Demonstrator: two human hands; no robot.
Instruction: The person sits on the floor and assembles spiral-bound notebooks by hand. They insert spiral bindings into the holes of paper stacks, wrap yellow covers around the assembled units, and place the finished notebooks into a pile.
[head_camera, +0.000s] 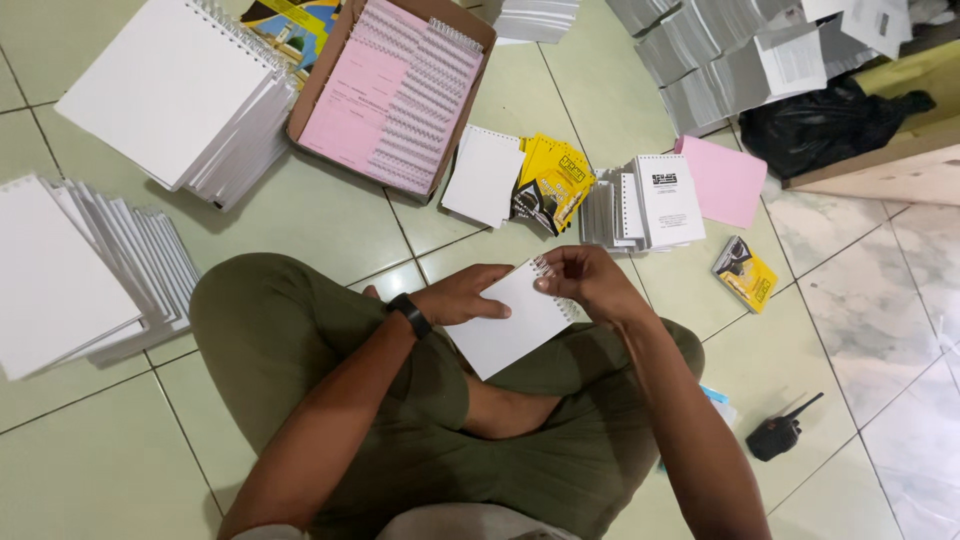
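Both hands clasp a small white spiral notepad (512, 318) over the lap: left hand (462, 296) gripping its edge, right hand (585, 282) pinching the wire binding. Yellow covers (553, 183) lie on the tiled floor (330, 225) ahead.

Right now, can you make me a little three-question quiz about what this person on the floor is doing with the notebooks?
1. True or false: both hands are on the small white notebook.
2. Which hand touches the wire spiral at the notebook's top edge? A) left hand B) right hand
3. What colour is the loose sheet lying on the floor tiles beside the small pile of notebooks?

Key
1. True; the notebook is held over the person's crossed legs.
2. B; the right fingers pinch the spiral, while the left hand steadies the cover.
3. Pink.
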